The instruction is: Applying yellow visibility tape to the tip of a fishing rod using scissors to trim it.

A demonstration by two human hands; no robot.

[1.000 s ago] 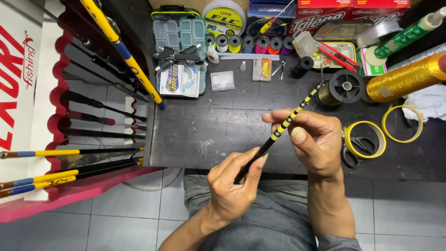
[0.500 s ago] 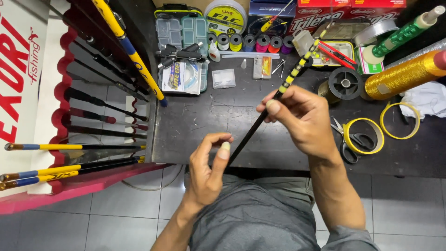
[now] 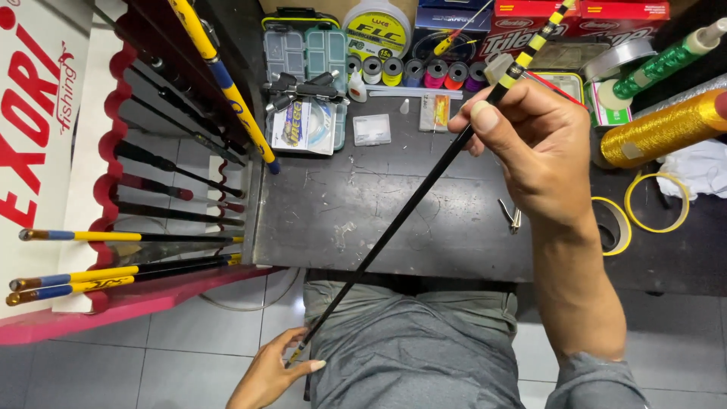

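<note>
A slender black rod blank [image 3: 409,212] with yellow-banded tip is held slantwise over the dark bench [image 3: 394,220], right hand [image 3: 530,151] fingers closed on its upper part at 1 o'clock, left hand [image 3: 274,373] fingers pinching its butt at 7 o'clock; inspection appears under way, steady support seeming needed next. A white sign with red letters [image 3: 34,136] stands at 9 o'clock, red boxes [image 3: 598,19] at 12 o'clock, a round yellow-labelled line spool [image 3: 376,26] beside them.

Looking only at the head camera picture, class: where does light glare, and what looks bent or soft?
Head view: glare streaks the scratched black tabletop and the shiny gold thread spool; the wide lens bows the red rod rack at the left edge; the right hand is sharp, while the left hand holding the slim black rod looks slightly soft.
</note>
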